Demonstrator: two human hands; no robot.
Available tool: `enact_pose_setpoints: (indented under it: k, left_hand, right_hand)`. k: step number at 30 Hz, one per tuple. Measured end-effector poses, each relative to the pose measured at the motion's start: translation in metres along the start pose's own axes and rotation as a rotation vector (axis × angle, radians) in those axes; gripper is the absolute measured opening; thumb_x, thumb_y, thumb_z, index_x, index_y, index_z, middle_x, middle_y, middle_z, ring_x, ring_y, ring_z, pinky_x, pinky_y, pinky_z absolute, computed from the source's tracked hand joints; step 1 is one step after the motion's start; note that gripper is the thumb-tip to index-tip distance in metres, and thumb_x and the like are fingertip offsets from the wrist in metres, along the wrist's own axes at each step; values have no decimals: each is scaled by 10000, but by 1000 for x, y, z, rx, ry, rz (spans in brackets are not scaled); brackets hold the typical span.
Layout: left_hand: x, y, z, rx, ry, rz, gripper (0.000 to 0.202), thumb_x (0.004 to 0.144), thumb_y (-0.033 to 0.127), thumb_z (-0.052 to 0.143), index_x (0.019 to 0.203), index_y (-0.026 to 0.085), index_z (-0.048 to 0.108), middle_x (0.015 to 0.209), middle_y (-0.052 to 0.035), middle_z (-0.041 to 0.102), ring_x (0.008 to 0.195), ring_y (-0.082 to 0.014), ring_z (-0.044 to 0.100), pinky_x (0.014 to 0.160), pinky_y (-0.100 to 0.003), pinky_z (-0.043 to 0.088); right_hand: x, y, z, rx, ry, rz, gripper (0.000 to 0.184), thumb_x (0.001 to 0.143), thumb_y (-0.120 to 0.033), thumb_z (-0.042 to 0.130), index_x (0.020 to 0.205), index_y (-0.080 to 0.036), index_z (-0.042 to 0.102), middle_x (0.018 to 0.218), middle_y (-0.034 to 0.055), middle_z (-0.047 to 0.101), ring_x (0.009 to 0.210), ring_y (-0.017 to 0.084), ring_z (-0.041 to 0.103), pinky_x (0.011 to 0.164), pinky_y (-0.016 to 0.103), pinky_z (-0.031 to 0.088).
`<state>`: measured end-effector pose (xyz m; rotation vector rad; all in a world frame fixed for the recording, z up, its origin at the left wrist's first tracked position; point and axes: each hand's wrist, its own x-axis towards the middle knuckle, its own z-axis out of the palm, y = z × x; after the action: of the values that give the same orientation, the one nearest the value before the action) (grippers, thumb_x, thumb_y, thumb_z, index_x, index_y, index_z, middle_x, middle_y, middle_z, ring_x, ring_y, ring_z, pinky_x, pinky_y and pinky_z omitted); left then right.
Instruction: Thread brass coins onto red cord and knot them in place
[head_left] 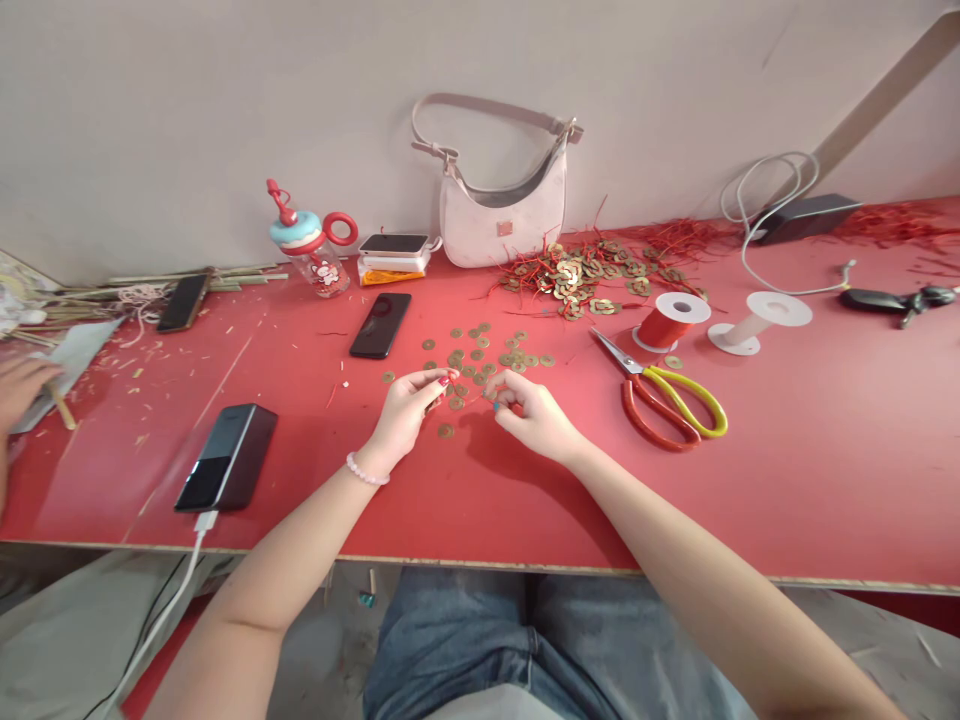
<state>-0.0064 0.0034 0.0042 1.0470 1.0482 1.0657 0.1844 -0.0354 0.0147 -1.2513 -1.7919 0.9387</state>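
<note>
My left hand (403, 412), with a pink bead bracelet at the wrist, pinches a red string near its fingertips; a coin may be under the fingers, but it is mostly hidden. To its right, my right hand (529, 408) has its fingers curled together, and a thin stretch of red string (474, 400) runs towards it from the left hand. Loose brass coins (478, 355) with holes in the middle are scattered just beyond both hands. One single coin (446, 431) lies nearer to me, between the hands.
Scissors (667, 400) lie at right, beside a red thread spool (673, 320) and a bare white spool (761, 322). Behind are a heap of strung coins (577, 275), a handbag (504, 215), a phone (381, 325) and a cup (319, 250). A power bank (229, 457) sits left; another person's hand (26, 390) is far left.
</note>
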Motion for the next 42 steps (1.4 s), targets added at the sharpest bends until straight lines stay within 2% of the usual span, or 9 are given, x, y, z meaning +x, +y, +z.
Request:
enact_pose_setpoints:
  k: [11, 15, 19, 23, 26, 34, 42]
  left_hand:
    - [-3, 3, 2, -3, -28, -1, 193, 683, 270, 693, 839, 157, 711, 773, -30, 647, 556, -34, 433, 498, -149, 364]
    - [-5, 6, 1, 70, -74, 21, 219, 685, 292, 697, 854, 153, 704, 889, -58, 673, 570, -49, 460, 514, -175, 377]
    - [-8, 7, 2, 142, -144, 50, 220, 705, 316, 677, 855, 156, 692, 963, -74, 670, 709, -105, 550, 599, -207, 421]
    - [-10, 5, 5, 230, -238, 84, 185, 717, 304, 661, 837, 164, 679, 1083, -74, 620, 899, -158, 575, 735, -252, 451]
    - [-10, 4, 7, 292, -281, 123, 168, 723, 305, 656, 811, 163, 675, 1133, -81, 575, 1013, -191, 554, 847, -302, 443]
    - [-9, 1, 7, 368, -310, 180, 174, 753, 315, 633, 829, 166, 679, 1091, -88, 570, 1011, -194, 554, 875, -334, 444]
    - [-8, 1, 6, 381, -319, 194, 171, 764, 303, 628, 855, 167, 678, 1033, -78, 608, 977, -180, 570, 887, -328, 439]
  right_hand:
    - [0, 3, 0, -62, -17, 1, 194, 654, -113, 405, 819, -192, 470, 524, -82, 392, 496, 71, 310, 542, 197, 323]
    - [0, 5, 1, -85, -14, -14, 180, 685, -117, 418, 822, -186, 513, 595, -47, 501, 540, 85, 432, 567, 210, 370]
    - [1, 5, 2, -52, 62, -117, 198, 775, -162, 433, 921, -187, 564, 825, 25, 623, 739, 129, 572, 692, 256, 454]
    - [2, 4, 2, -89, 125, -267, 265, 787, -129, 445, 993, -210, 591, 996, 59, 621, 916, 160, 581, 811, 320, 480]
    - [2, 4, 3, -112, 127, -338, 236, 819, -148, 453, 977, -216, 615, 1051, 74, 609, 990, 175, 568, 851, 347, 481]
    - [3, 5, 3, -92, 128, -316, 160, 817, -146, 496, 906, -216, 610, 997, 59, 609, 944, 163, 580, 838, 332, 480]
    - [3, 4, 2, -37, 116, -284, 87, 813, -132, 490, 817, -196, 548, 851, 31, 580, 800, 129, 551, 742, 283, 464]
